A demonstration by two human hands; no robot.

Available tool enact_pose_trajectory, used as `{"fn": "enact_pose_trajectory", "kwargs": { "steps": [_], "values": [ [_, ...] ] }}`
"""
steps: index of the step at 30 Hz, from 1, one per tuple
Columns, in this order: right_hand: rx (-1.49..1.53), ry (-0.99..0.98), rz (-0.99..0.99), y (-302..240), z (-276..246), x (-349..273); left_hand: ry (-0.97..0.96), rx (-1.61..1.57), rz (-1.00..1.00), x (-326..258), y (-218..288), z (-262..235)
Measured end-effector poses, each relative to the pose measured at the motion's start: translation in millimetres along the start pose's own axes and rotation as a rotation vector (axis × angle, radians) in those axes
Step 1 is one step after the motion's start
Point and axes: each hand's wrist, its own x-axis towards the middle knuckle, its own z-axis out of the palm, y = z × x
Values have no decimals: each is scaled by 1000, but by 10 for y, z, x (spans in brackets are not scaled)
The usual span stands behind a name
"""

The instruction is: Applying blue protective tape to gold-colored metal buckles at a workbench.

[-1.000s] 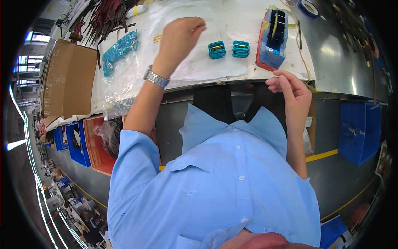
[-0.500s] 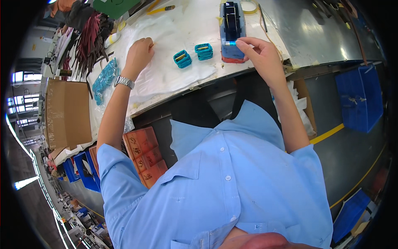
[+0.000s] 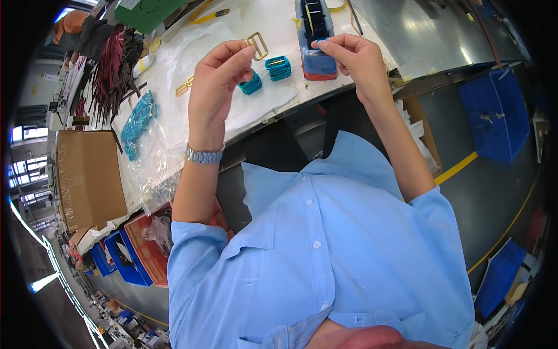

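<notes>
1. Cardboard box lay left of the surface, beside a clear bag of teal pieces.
2. Left hand pinched one gold buckle; right hand gripped the blue tape dispenser.
3. Two teal stacks sat between them.

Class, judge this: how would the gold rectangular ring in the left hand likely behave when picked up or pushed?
The gold rectangular ring looks like thin metal, so probably stiff and light; the left hand lifts it by fingertips alone. Its flat, cornered frame should slide rather than roll. The shiny finish may be slippery.

factory floor: workbench, parts bins
</notes>
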Motion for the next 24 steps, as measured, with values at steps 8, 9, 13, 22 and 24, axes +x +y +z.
{"fn": "enact_pose_trajectory", "kwargs": {
  "steps": [8,9,13,22,24],
  "values": [
    [100,-99,217,154,87,-975,5,-25,93,-678,-219,705],
    [148,-94,252,246,63,-1036,51,52,167,-734,-256,764],
    [221,-77,206,349,51,-1049,55,306,386,-834,-519,783],
    [217,-72,202,376,76,-1108,67,517,503,-843,-772,862],
    [222,-72,191,377,82,-1112,71,590,498,-839,-804,858]
  ]
}}
